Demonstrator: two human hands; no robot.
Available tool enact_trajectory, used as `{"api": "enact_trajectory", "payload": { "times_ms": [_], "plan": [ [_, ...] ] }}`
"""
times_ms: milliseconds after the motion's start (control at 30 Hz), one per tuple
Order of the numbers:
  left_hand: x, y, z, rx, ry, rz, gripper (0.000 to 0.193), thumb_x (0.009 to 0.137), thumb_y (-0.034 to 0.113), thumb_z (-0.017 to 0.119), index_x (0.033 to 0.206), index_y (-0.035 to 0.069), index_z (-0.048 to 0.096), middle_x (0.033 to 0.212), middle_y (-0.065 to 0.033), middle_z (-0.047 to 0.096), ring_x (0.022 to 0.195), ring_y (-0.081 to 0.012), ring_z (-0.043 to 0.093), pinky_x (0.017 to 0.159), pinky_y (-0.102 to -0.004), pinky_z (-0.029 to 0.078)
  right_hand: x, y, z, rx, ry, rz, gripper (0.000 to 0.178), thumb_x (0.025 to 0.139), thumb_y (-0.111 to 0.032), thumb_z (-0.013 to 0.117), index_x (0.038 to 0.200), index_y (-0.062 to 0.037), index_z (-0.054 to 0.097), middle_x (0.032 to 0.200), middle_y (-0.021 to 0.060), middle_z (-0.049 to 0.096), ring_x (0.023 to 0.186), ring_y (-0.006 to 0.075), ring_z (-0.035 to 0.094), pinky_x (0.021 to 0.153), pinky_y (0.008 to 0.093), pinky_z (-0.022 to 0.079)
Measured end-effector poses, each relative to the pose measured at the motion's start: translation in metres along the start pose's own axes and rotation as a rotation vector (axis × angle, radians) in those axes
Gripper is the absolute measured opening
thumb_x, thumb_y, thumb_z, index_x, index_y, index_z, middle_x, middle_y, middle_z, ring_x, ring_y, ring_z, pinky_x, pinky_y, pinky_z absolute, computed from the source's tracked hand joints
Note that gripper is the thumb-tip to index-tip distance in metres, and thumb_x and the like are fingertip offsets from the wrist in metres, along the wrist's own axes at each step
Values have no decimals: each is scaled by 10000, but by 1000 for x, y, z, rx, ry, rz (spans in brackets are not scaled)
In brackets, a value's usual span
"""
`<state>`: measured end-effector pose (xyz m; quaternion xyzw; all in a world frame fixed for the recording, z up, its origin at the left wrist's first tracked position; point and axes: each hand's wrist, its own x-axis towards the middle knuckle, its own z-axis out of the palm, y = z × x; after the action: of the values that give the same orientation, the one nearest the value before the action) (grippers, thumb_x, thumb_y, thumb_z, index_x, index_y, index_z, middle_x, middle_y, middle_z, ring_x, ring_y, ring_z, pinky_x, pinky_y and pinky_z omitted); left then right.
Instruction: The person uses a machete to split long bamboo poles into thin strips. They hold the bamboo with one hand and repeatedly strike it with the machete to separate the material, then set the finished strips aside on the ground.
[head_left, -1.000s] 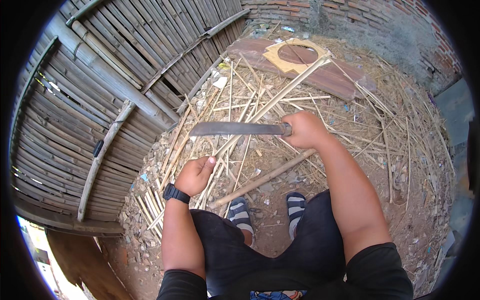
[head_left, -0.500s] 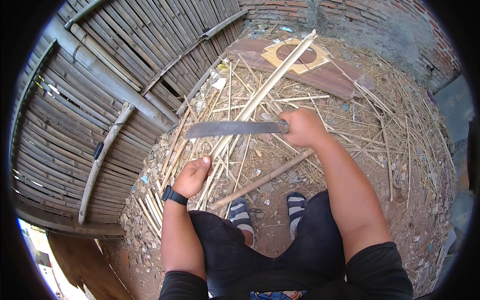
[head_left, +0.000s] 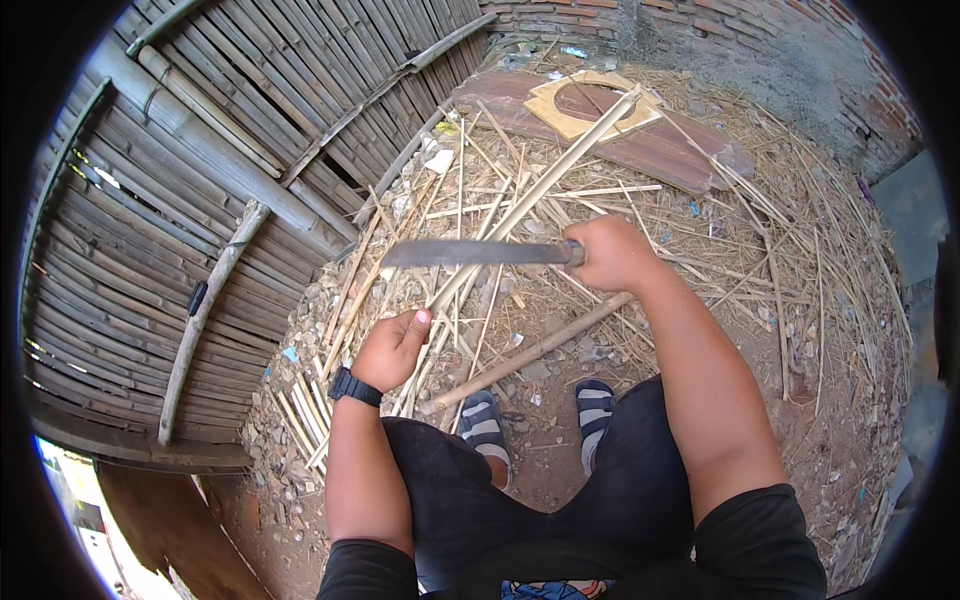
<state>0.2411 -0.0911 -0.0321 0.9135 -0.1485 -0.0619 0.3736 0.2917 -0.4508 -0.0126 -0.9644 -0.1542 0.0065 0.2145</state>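
Observation:
My right hand is wrapped round the handle of a machete, whose broad dark blade points left. The blade, a little blurred, lies across a long pale split bamboo strip; whether it touches the strip I cannot tell. Closed on the near end of that strip is my left hand, thumb on top, with a black watch on its wrist. From there the strip slants up and away to the right, its far end over a board with a round hole.
Cut bamboo strips lie by the left wall. A thicker pole rests on the ground before my sandalled feet. Farther off, a brown plank carries the yellow holed board. A bamboo wall stands left, brick behind.
The strip has come slightly nearer, its far end lower in the picture. My left hand has shifted a little right, and the machete blade sits slightly farther right along with it.

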Motion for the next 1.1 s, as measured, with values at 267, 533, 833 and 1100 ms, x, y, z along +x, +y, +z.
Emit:
{"api": "enact_trajectory", "payload": {
  "times_ms": [267,533,833,1100],
  "plan": [
    [-3,2,-7,38,-70,-79,555,1068,464,446,864,-17,633,670,-129,583,639,-244,536,681,-399,480,-6,69,5,506,411,461,305,853,-285,762,995,-22,702,798,110,700,754,261,682,727,398,522],
    [-3,1,-4,-82,-71,-80,577,1076,481,423,829,-4,614,679,-56,555,667,-168,494,681,-347,463,-3,3,0,-57,137,-44,269,834,-329,761,949,-90,713,795,157,701,772,353,684,705,441,525],
    [-5,-7,-17,-37,-20,-108,592,1071,503,419,830,1,618,707,-56,575,698,-166,520,703,-343,471,-10,35,-12,223,317,298,304,810,-288,753,1040,-91,723,837,190,710,835,375,691,752,461,535],
    [-8,-2,-9,-208,-103,-138,583,1074,509,410,800,29,595,677,-3,515,662,-126,453,652,-305,431,0,8,-2,70,247,43,232,799,-259,753,966,-104,709,771,164,704,746,362,689,696,461,532]
  ]
}}
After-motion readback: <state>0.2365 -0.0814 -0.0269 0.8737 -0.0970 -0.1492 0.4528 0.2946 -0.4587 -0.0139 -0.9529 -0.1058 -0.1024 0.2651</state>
